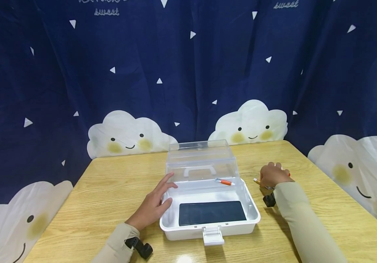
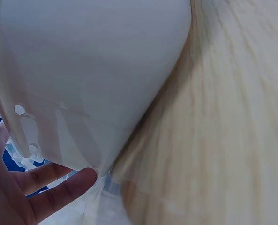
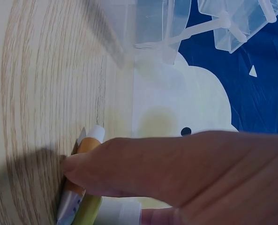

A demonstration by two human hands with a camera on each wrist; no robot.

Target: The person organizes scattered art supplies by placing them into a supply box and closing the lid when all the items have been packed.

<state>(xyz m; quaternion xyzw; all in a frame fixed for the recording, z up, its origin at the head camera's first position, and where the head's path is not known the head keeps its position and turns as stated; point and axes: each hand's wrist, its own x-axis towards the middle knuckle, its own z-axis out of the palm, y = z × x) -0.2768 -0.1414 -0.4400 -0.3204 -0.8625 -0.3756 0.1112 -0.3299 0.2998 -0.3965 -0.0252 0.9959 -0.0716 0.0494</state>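
A white plastic box (image 1: 172,231) with its clear lid (image 1: 204,155) tipped back stands on the table. An orange tube (image 1: 225,182) with a white cap lies inside at the back, behind a dark rectangular panel (image 1: 212,213). My left hand (image 1: 153,204) is at the box's left side, fingers spread; its fingertips (image 2: 85,180) are by the box's lower edge in the left wrist view. Right of the box, my right hand (image 1: 274,175) pinches a small yellow-orange tube (image 3: 88,144) low over the table, thumb across it. An olive-yellow tube (image 3: 88,208) lies against it, partly hidden.
The wooden table (image 1: 119,182) extends on both sides of the box. A white latch (image 1: 212,236) hangs off the box's front. Behind the table hangs a dark blue curtain (image 1: 142,47) with white clouds.
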